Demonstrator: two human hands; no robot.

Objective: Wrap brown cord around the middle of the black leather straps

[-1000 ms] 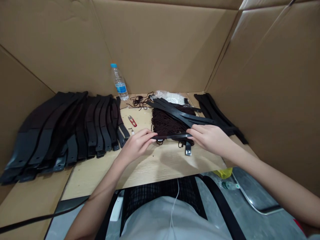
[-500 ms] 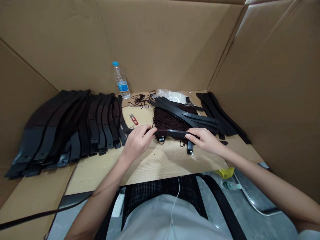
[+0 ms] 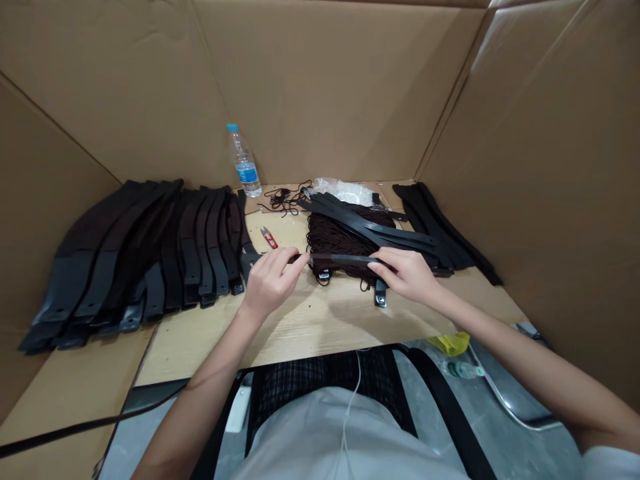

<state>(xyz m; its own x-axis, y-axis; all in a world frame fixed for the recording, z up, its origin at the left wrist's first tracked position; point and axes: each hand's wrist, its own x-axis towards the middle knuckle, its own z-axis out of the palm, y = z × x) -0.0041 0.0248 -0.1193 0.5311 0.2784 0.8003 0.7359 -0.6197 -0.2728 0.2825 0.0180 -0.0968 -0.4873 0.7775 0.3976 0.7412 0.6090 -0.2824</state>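
A narrow black strap [image 3: 345, 258] is stretched level between my two hands, just above the table's middle. My left hand [image 3: 274, 280] is closed on its left part, thumb and fingers pinching near a dark brown section. At its right part, my right hand [image 3: 406, 272] grips it between thumb and fingers. Behind the strap lies a bundle of dark brown cord [image 3: 327, 235], with several flat black straps [image 3: 367, 225] laid across it. Below my right hand, a black strap end with a metal-looking spot [image 3: 381, 295] rests on the table.
Rows of curved black straps [image 3: 107, 273] cover the left side; more straps [image 3: 440, 230] lie at the right. Red thread snips [image 3: 269, 238], a water bottle [image 3: 245, 167], loose cord [image 3: 285, 198] and a clear plastic bag [image 3: 345, 192] sit toward the back. Cardboard walls [image 3: 330, 87] enclose the table.
Both hands keep hold of the strap and have shifted only slightly, a little upward in view. The strap appears turned somewhat between them, its shine less bright.
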